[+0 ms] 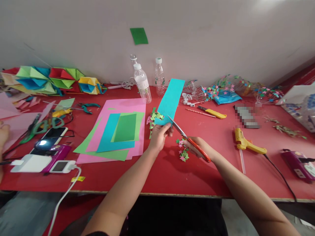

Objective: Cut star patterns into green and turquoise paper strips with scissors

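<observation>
My left hand (pixel 158 136) pinches the near end of a long blue paper strip (pixel 171 96), which tilts up and away from me. In my right hand (pixel 197 147) is a pair of scissors (pixel 200 150) with red handles; the blades reach to the strip's lower right edge, close to my left fingertips. Under and beside the strip lies a heap of green and pink paper scraps (pixel 153 119). Small pink and green paper stars (pixel 184 154) are gathered on the table below the scissors.
Stacked coloured sheets (pixel 120 131) lie left. Behind stand plastic bottles (pixel 142 83). To the right are a yellow cutter knife (pixel 216 113), a glue gun (pixel 248 142) and a purple power strip (pixel 299 164). Another person's hand (pixel 3 132) shows at far left, near green-handled scissors (pixel 36 129).
</observation>
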Demonstrator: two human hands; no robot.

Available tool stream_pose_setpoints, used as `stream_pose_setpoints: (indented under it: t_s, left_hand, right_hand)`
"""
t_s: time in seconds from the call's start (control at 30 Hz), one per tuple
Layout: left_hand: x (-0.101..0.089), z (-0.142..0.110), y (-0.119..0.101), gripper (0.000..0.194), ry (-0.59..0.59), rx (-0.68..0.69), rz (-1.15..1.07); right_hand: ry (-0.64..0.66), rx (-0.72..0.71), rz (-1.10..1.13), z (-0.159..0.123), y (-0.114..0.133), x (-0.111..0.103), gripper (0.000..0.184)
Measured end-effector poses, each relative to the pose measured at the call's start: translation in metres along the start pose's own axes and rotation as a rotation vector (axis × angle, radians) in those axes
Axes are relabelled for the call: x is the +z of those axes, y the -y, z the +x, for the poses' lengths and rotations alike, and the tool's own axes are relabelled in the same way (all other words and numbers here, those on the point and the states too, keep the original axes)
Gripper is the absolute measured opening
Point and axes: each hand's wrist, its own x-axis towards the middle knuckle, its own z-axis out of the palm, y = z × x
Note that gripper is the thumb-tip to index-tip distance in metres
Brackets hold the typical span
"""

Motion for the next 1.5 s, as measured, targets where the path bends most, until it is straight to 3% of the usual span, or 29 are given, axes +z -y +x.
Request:
stream_pose_setpoints:
  t_s: [1.13,1.27,1.4,1.5]
  left_hand:
    - [0.0,0.001,-0.001,0.024,0.0,-0.05,-0.018]
    - [-0.004,0.004,-0.009,0.027,-0.058,0.0,-0.053]
    - [-0.01,0.009,-0.016,0.027,-0.09,0.029,-0.07]
    - [-0.011,0.01,-0.016,0.028,-0.093,0.028,-0.07]
  right_hand:
    - [0.013,0.007,-0.059,0.001,-0.006,-0.008,0.049]
    - [0.02,0.009,-0.078,0.0,-0.005,-0.01,0.05]
    - [0.026,0.037,-0.021,0.0,-0.005,-0.011,0.051]
    - [0.102,0.042,0.093,-0.001,-0.006,-0.011,0.053]
